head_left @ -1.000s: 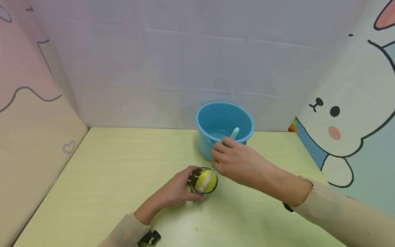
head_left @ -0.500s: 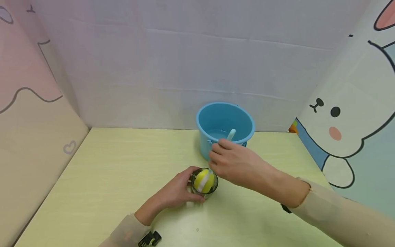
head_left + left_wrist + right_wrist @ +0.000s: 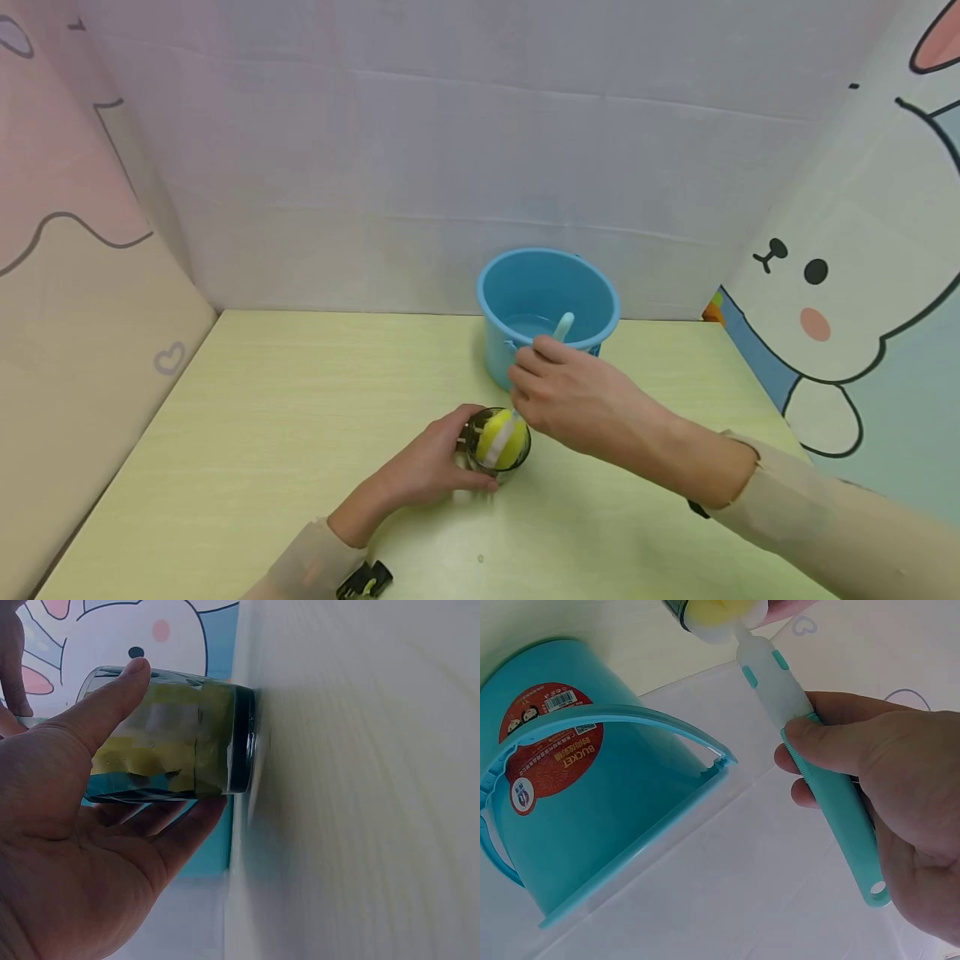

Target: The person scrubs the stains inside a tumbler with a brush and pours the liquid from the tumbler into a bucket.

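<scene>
Brush handle (image 3: 844, 817) has tipped slightly left; hands (image 3: 581, 400) (image 3: 427, 462) grip it and a glass (image 3: 172, 742); blue bucket (image 3: 540, 279) stands behind

And there it is in the right wrist view, upside down on the bucket's (image 3: 645, 769) red label (image 3: 547, 769): the English word "BUCKET" (image 3: 590, 756), clear in pale capitals! Right alongside run Chinese characters, too small to make out, with a barcode (image 3: 560, 700) near the label's edge, a partly covered QR code (image 3: 585, 729), and a white oval badge (image 3: 523, 793) whose lettering is illegible.
</scene>
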Demonstrator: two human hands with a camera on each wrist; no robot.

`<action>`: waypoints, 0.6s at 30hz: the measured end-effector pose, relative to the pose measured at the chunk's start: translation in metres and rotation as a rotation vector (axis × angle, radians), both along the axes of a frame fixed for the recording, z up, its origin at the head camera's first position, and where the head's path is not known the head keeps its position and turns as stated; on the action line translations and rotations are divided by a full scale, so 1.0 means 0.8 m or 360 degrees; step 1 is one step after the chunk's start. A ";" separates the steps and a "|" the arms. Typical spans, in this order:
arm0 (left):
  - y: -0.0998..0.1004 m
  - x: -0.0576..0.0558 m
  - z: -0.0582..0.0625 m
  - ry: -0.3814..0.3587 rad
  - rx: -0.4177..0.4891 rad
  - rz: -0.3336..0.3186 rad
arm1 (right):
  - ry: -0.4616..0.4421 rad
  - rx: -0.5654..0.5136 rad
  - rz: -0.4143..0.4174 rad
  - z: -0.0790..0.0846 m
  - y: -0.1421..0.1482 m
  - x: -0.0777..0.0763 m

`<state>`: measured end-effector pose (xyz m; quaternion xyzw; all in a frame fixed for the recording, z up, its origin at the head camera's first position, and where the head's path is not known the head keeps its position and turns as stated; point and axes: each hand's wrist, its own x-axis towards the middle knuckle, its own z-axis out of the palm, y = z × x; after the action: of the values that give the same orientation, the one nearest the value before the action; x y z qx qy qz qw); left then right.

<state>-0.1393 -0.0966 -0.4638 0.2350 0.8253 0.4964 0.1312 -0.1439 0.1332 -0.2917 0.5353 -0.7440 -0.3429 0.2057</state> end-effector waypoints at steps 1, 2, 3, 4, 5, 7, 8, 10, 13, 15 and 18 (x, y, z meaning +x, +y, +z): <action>0.000 0.000 0.000 0.0001 -0.0002 0.0001 | -0.0001 0.0007 -0.0002 0.001 0.000 0.000; 0.000 0.000 0.001 0.0004 -0.0003 0.0002 | -0.0002 0.0014 -0.0002 0.001 0.000 0.001; 0.000 0.000 0.001 0.0008 -0.0005 0.0002 | -0.0003 0.0019 -0.0003 0.002 0.000 0.001; 0.000 0.001 0.001 0.0012 -0.0005 0.0003 | -0.0002 0.0026 -0.0002 0.003 0.000 0.002; 0.000 0.001 0.002 0.0016 -0.0005 0.0002 | -0.0001 0.0032 0.0000 0.003 0.000 0.002; 0.000 0.001 0.002 0.0025 -0.0012 0.0004 | 0.0000 0.0038 0.0006 0.005 0.000 0.003; 0.000 0.001 0.002 0.0028 -0.0013 0.0004 | 0.0001 0.0040 0.0010 0.005 0.001 0.003; 0.000 0.001 0.002 0.0031 -0.0013 0.0001 | -0.0001 0.0040 0.0017 0.006 0.001 0.004; 0.000 0.001 0.001 0.0027 -0.0011 -0.0006 | -0.0011 0.0028 0.0025 0.006 0.001 0.004; 0.000 0.000 0.000 0.0016 -0.0002 -0.0011 | -0.0020 0.0013 0.0031 0.006 0.001 0.004; 0.000 0.000 -0.001 0.0001 0.0012 -0.0015 | -0.0028 -0.0019 0.0040 0.006 0.001 0.004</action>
<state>-0.1390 -0.0963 -0.4643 0.2396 0.8224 0.4987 0.1324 -0.1405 0.1338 -0.2870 0.5463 -0.7411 -0.3310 0.2068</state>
